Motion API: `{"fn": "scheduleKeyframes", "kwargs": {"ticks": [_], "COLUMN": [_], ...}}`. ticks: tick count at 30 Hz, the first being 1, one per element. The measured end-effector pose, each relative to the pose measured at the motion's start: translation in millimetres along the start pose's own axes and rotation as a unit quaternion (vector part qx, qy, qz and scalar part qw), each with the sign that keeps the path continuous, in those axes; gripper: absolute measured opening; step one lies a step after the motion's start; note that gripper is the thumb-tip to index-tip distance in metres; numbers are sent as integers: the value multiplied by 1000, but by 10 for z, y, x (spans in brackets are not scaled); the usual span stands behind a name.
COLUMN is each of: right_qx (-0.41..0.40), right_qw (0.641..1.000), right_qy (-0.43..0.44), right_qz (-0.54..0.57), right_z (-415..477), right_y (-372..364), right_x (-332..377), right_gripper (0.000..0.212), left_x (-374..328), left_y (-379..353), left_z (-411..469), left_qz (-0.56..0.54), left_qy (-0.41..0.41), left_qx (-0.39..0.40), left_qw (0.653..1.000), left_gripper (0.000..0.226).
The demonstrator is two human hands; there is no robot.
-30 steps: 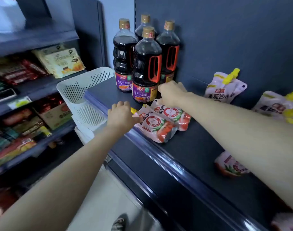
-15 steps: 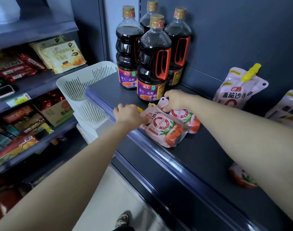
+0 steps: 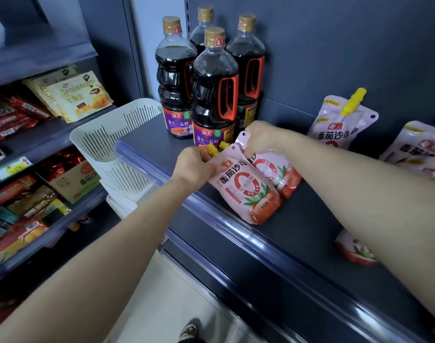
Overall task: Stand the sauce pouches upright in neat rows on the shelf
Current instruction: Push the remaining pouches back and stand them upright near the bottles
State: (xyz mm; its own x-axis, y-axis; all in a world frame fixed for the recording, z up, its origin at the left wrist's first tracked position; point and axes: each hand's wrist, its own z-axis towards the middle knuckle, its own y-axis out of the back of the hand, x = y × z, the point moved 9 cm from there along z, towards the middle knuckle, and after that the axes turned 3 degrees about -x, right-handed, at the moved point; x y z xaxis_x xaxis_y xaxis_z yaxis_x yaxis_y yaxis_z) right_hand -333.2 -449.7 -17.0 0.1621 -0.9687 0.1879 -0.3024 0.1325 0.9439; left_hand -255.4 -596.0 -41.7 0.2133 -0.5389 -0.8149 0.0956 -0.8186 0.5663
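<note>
Head view: task early. One back pouch stands vs. rear panel, right-edge pouches look slumped (blurred), another pouch lies flat under r. forearm; no rows yet. L. hand fingers clenched on top of front pouch by its yellow spout, r. hand pinching top corner of second pouch. Both half-raised, bases on shelf nr front lip, beside soy bottles.

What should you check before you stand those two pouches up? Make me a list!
1. Left hand holds front pouch by its top: ok.
2. Right hand holds back pouch by its top: ok.
3. Both pouches upright: not ok, leaning.
4. Bare shelf beside them: ok.
5. Gap to soy sauce bottles: cannot tell.
6. Pouch under right arm standing: not ok, lying down.
</note>
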Motion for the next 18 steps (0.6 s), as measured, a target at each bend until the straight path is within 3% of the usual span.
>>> {"fn": "scheduleKeyframes", "kwargs": {"ticks": [6, 8, 10, 14, 18], "right_qx": [-75, -95, -117, -135, -142], "right_qw": [997, 994, 990, 983, 978], "right_qy": [2, -7, -33, -83, -117], "right_qz": [-17, -58, -76, -93, -94], "right_z": [-316, -430, -528, -777, -980], "right_y": [471, 629, 778, 931, 910], "right_x": [-76, -163, -291, -543, -771], "right_gripper": [30, 7, 24, 11, 19], "left_x": [-569, -755, -919, -1127, -1230], "left_y": [83, 98, 57, -78, -245], "left_z": [-78, -111, -159, -240, -300], "left_qz": [-25, -32, -34, -9, 70], "left_qy": [-100, -132, -165, -219, -263], "left_qx": [-12, -14, 0, 34, 107], "left_qw": [995, 991, 986, 975, 956], "left_gripper": [20, 20, 22, 20, 10]}}
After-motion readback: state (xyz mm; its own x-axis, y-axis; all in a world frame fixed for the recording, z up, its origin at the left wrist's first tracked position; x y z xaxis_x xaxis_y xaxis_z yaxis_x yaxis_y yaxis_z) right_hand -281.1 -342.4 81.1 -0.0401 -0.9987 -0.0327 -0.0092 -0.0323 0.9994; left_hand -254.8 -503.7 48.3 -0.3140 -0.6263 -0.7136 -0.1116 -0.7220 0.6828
